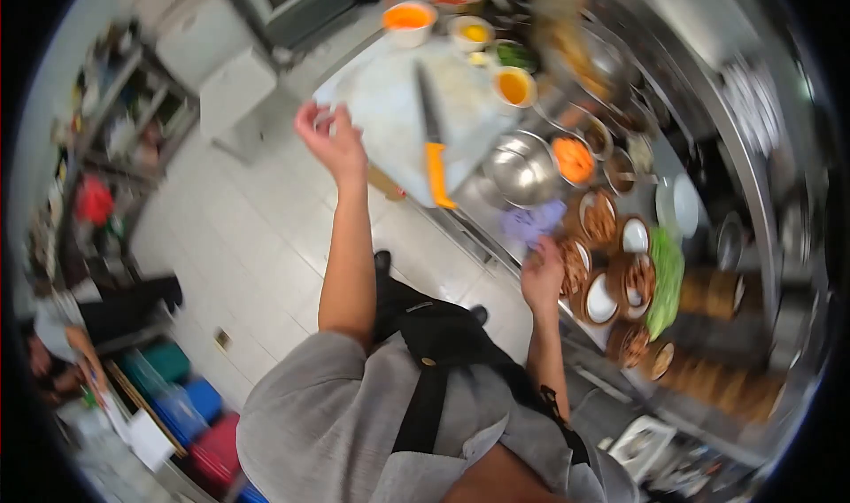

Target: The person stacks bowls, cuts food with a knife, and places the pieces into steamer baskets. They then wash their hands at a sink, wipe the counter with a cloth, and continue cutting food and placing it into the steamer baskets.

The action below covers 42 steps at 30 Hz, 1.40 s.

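Orange-handled knife (431, 135) lies at twelve o'clock on a pale cutting board (376, 104), its grip pointing at me beside the counter's near edge. From my remote post, my left hand (333, 142) shows at ten-thirty, fingers loosely curled, seemingly empty. My right hand (542, 280), past three, is partly closed by a purple cloth (533, 223); blur hides any hold. A sleeve snagging that grip could drop the blade.
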### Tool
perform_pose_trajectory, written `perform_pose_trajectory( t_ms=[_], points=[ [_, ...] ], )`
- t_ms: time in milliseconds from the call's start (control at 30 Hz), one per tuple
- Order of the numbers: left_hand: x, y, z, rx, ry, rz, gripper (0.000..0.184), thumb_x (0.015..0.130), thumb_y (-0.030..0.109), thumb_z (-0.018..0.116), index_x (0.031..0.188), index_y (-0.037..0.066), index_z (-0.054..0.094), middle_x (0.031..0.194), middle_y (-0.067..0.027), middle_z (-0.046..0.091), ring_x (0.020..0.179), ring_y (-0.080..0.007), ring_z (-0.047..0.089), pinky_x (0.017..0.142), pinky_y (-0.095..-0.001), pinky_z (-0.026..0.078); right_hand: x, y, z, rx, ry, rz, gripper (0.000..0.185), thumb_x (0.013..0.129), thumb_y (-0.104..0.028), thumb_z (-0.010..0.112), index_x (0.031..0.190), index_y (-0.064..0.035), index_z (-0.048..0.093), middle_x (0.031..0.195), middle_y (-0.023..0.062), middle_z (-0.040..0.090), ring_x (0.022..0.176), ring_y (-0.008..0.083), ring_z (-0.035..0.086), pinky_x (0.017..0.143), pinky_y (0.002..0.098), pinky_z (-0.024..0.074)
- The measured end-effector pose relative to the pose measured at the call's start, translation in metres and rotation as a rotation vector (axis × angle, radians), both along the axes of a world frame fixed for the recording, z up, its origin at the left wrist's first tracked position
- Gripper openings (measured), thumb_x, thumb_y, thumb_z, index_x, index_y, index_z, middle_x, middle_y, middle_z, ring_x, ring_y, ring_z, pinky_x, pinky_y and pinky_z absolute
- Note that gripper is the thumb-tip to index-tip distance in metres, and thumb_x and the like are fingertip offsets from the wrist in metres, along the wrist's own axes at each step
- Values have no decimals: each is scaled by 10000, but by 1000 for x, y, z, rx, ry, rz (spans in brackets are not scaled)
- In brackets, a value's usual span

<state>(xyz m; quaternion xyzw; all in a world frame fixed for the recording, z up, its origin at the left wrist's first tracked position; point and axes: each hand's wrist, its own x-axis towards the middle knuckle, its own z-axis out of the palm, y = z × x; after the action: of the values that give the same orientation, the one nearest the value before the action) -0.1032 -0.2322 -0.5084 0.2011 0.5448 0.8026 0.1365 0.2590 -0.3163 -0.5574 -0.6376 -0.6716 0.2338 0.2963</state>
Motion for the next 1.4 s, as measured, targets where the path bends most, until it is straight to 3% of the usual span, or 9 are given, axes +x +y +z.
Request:
perform_pose_trajectory(
  t_ms=[200, 400, 533, 633, 733, 1067, 1167, 1267, 1400],
  points=[
    [-62, -94, -296, -707, -246, 23, 364, 753, 93, 667, 1066, 39, 491, 902, -119, 544, 799, -230, 558, 667, -352, 489, -29, 51, -84, -45, -407, -147, 639, 850, -264, 587, 1340, 66, 344, 1383, 282, 309, 1283, 401, 310, 1063, 420, 284],
    [35, -39, -349, -580, -119, -291, 343, 731, 75, 640, 1043, -16, 530, 1032, -194, 564, 943, -341, 556, 829, -396, 458, -26, 71, -81, 74, -852, -86, 522, 834, -167, 611, 1255, 74, 417, 1218, 273, 468, 1137, 400, 447, 980, 447, 349],
    [-13, 61, -307, -447, 114, -371, 383, 722, 81, 601, 1094, 18, 530, 1183, -195, 484, 1149, -378, 431, 917, -433, 412, 4, 83, -84, 83, -756, -110, 430, 794, -42, 599, 1188, 58, 458, 1119, 194, 538, 1000, 324, 538, 889, 396, 419],
    [-72, 131, -293, -455, 489, 31, 435, 765, 135, 552, 1177, 3, 510, 1229, -205, 468, 1171, -392, 406, 928, -461, 396, -31, 68, -74, -84, -423, -249, 346, 773, 10, 596, 1101, 25, 486, 1008, 95, 538, 836, 183, 531, 771, 315, 448],
    [-84, 192, -333, -613, 581, -360, 436, 767, 114, 562, 1185, 0, 508, 1201, -190, 489, 1121, -354, 440, 900, -436, 417, 1, 60, -81, -96, -303, -278, 474, 751, -4, 620, 1199, 27, 468, 1033, 62, 545, 882, 145, 521, 789, 258, 436],
    [-65, 113, -378, -610, 356, -834, 451, 774, 47, 596, 1211, -8, 501, 1106, -141, 559, 952, -227, 552, 806, -349, 486, -26, 41, -84, 99, -577, -131, 433, 733, -85, 650, 1133, 39, 543, 1182, 249, 520, 1057, 418, 523, 913, 427, 438],
    [-55, -7, -311, -589, -431, -870, 457, 776, 26, 606, 1219, -10, 499, 1078, -126, 580, 901, -189, 585, 777, -323, 507, -31, 26, -54, 119, -583, -127, 460, 731, -74, 640, 1166, 30, 533, 1212, 235, 519, 1090, 415, 500, 953, 445, 410],
    [-35, -111, -205, -433, -438, -612, 536, 733, -25, 575, 1256, -17, 454, 1115, -125, 566, 986, -219, 561, 863, -370, 478, -59, -5, -29, 144, -328, -181, 485, 681, 20, 647, 1156, -9, 555, 1167, 188, 552, 1105, 368, 498, 958, 437, 408],
    [-54, -65, -123, -360, 379, -813, 554, 749, -8, 558, 1276, -38, 388, 1065, -144, 585, 977, -278, 553, 887, -385, 443, -146, 32, -1, 337, -137, 60, 402, 710, -65, 624, 1092, 45, 562, 1141, 247, 521, 1098, 359, 471, 919, 445, 415]
  ],
)
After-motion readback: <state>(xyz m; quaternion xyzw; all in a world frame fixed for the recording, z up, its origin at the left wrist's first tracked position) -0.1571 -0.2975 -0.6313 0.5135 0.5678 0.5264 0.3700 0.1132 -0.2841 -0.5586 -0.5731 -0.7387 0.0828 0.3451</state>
